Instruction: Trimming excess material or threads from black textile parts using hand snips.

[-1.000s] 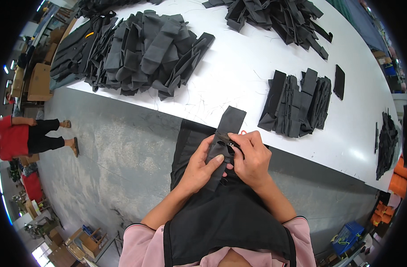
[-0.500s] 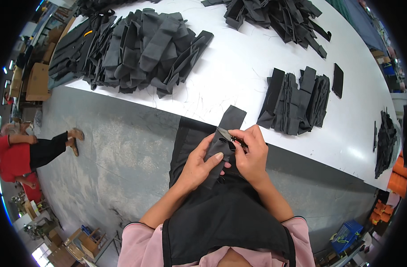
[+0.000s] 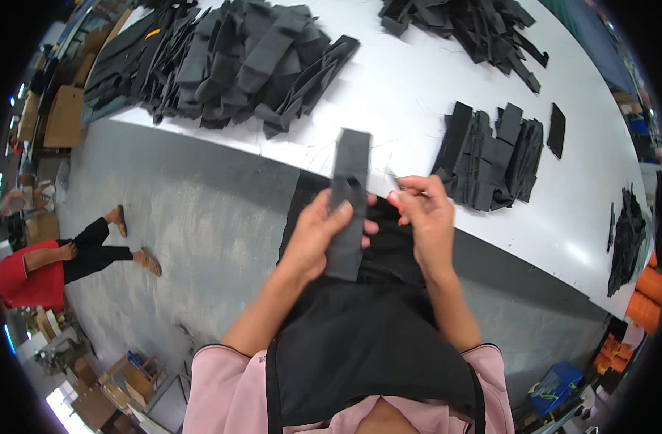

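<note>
My left hand [image 3: 318,235] is closed on a dark grey fabric strip [image 3: 351,163], thumb on top and fingertips showing past its right edge. The strip stands nearly lengthwise before me, its far end over the table edge, with a small dark opening near the middle. Just to the right, my right hand [image 3: 429,217] is closed around thread snips [image 3: 396,199]; an orange part and a blurred metal tip show, the rest is hidden by the fingers. The snips are apart from the strip.
On the white table [image 3: 396,87] lie a big heap of dark strips [image 3: 251,65], another heap [image 3: 468,29], a neater bundle [image 3: 486,155] and a black phone-like slab [image 3: 556,130]. A person in red [image 3: 38,275] is at the left. A blue crate [image 3: 555,387] stands at lower right.
My right hand with the snips has drawn away from the strip to the right. The strip has turned more upright and moved slightly left. The person in red has shifted.
</note>
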Available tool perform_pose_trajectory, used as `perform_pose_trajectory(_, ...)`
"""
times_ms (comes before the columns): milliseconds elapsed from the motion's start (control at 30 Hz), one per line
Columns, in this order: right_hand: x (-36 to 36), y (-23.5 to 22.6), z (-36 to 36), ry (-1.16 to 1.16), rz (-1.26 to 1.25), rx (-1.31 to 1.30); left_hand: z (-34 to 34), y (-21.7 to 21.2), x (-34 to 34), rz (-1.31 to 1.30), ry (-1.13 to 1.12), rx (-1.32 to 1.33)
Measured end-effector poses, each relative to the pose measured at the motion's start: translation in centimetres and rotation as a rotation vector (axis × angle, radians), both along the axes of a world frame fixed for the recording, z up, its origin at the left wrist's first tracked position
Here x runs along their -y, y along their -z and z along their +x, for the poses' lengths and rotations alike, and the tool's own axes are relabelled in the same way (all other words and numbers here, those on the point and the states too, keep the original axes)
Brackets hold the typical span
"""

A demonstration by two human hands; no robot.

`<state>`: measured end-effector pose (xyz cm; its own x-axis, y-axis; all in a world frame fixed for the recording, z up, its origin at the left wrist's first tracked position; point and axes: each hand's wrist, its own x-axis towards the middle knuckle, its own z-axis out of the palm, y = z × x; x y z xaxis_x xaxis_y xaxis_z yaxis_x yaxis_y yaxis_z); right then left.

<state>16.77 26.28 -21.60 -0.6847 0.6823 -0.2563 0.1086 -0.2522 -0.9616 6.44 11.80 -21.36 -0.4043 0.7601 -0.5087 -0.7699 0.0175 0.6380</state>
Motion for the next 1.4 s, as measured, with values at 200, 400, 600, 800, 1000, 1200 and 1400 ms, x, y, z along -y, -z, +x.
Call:
perform_pose_trajectory(200,2.1,0.4,4.2,-0.379,0.069,0.087,-2.2,0.2,0.7,0.049,-0.210,0.130)
perform_pose_trajectory(400,3.8,-1.2,3.8,-0.328,0.571,0.082,-2.8,0.1,0.1,0.008,-0.290,0.115)
perform_pose_trajectory(600,4.5,-1.0,2.6,-0.357,0.925,0.017,-2.7,0.4,-0.2,-0.004,-0.337,0.236)
perform_pose_trajectory(800,4.7,-0.9,1.7,-0.465,1.082,-0.010,-2.8,0.6,-0.4,-0.006,-0.294,0.285)
perform_pose_trajectory(1000,4.4,-1.0,1.4,-0.537,1.229,-0.034,-3.2,0.4,-0.5,0.003,-0.243,0.286)
perform_pose_trajectory(1200,3.9,-1.7,1.6,-0.610,1.297,-0.003,-3.2,0.4,-0.6,0.003,-0.210,0.324)
perform_pose_trajectory(1400,4.0,-2.0,1.1,-0.547,1.191,-0.015,-3.3,0.5,-0.6,0.031,-0.174,0.330)
